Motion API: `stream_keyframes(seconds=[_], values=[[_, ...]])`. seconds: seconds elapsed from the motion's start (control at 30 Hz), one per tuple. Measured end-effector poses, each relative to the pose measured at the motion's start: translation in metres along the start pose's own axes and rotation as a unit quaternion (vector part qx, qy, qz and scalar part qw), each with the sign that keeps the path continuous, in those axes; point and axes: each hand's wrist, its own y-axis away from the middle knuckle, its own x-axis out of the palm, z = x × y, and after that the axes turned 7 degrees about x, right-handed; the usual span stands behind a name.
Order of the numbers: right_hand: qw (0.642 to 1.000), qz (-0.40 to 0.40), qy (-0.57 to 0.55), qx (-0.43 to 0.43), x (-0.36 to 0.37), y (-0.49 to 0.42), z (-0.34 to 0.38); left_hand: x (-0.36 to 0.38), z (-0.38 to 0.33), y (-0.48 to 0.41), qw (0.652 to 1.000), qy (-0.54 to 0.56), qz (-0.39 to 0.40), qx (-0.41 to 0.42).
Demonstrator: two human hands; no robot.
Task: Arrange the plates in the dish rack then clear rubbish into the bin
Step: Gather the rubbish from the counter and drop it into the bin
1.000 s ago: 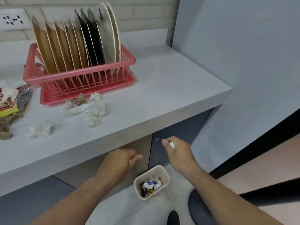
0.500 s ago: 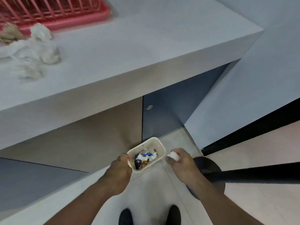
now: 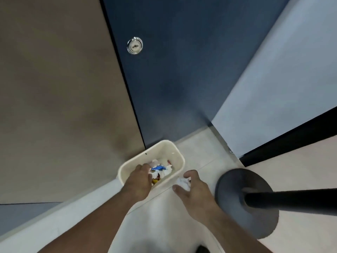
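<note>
— Where is the rubbish right now?
— I see a crumpled tissue [image 3: 182, 183] in my right hand [image 3: 196, 192]. Thumb and fingers curl loosely round it, just beside the near right rim of the bin [image 3: 164, 152] and not over its opening.
— And your left?
— My left hand [image 3: 139, 182] reaches over the bin's near rim, fingers bent down toward the wrappers [image 3: 160, 168] inside. I cannot tell whether they pinch anything.
— Where does the bin stand?
— On the floor [image 3: 200, 152], against the dark blue cabinet door [image 3: 173, 79], with a black stand base [image 3: 231, 181] to its right.
</note>
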Motion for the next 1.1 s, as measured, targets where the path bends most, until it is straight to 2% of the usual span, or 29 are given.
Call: stream_keyframes(seconds=[0.13, 0.2, 0.33, 0.4, 0.47, 0.53, 0.67, 0.87, 0.97, 1.1], values=[[0.997, 0.014, 0.047, -0.055, 0.005, -0.034, -0.019, 0.035, 0.024, -0.039, 0.995, -0.092, 0.042, -0.014], [0.993, 0.021, 0.089, -0.081, 0.012, -0.054, -0.016, 0.038, 0.034, -0.045, 0.988, -0.146, 0.042, 0.004], [0.965, 0.046, 0.212, -0.148, 0.043, -0.095, 0.014, 0.021, 0.051, -0.034, 0.992, -0.098, -0.073, 0.026], [0.94, 0.05, 0.287, -0.18, 0.061, -0.114, 0.025, 0.01, 0.054, -0.024, 0.988, -0.068, -0.135, 0.02], [0.902, 0.033, 0.38, -0.204, 0.071, -0.128, 0.028, 0.001, 0.052, -0.014, 0.985, -0.055, -0.159, 0.032], [0.885, 0.012, 0.413, -0.213, 0.07, -0.132, 0.027, -0.009, 0.045, -0.007, 0.987, -0.042, -0.147, 0.044], [0.908, -0.026, 0.343, -0.238, 0.041, -0.115, 0.032, -0.034, 0.022, 0.008, 0.99, -0.027, -0.129, 0.046], [0.942, -0.1, 0.218, -0.236, -0.036, -0.021, 0.083, -0.109, -0.052, 0.068, 0.978, -0.037, -0.169, 0.118], [0.944, -0.128, 0.158, -0.259, -0.078, 0.037, 0.123, -0.161, -0.1, 0.108, 0.964, -0.054, -0.193, 0.174], [0.933, -0.136, 0.142, -0.302, -0.143, 0.108, 0.19, -0.241, -0.167, 0.161, 0.949, -0.073, -0.224, 0.21]])
